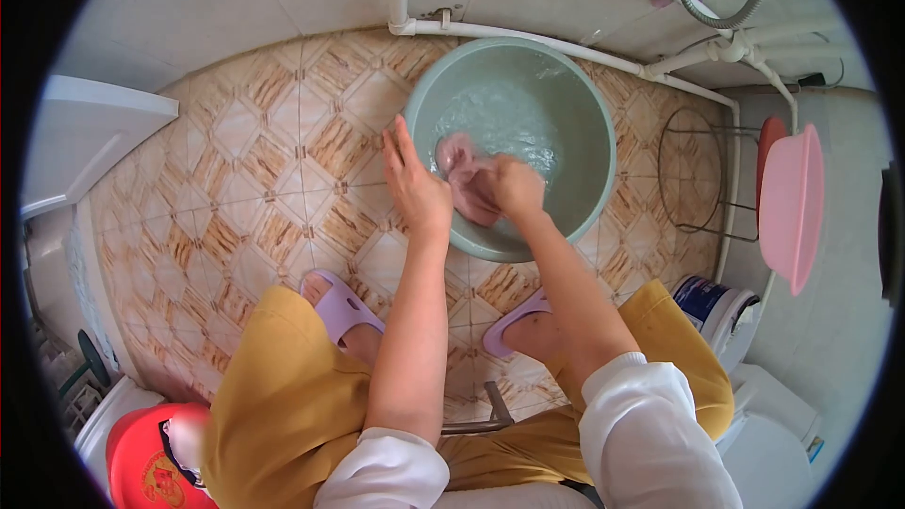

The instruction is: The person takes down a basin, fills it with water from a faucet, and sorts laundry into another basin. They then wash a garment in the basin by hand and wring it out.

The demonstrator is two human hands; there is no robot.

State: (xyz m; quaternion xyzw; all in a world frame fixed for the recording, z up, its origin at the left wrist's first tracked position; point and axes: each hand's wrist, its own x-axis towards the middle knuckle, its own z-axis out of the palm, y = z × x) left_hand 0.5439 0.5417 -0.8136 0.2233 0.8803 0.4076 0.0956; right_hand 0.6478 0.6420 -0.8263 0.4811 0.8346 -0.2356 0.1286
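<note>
A large grey-green basin [584,179] with water in it stands on the tiled floor. My right hand [517,186] is closed on a wet pink cloth [474,190] inside the basin, near its left side. The cloth hangs below and to the left of that hand, partly over the water. My left hand [415,184] rests at the basin's left rim with its fingers stretched out and holds nothing.
White pipes [528,35] run along the wall behind the basin. At the right are a metal rack [724,170], a pink basin [792,207] and a white bucket [716,311]. A red basin [132,443] sits at the lower left, a white door [104,137] above it.
</note>
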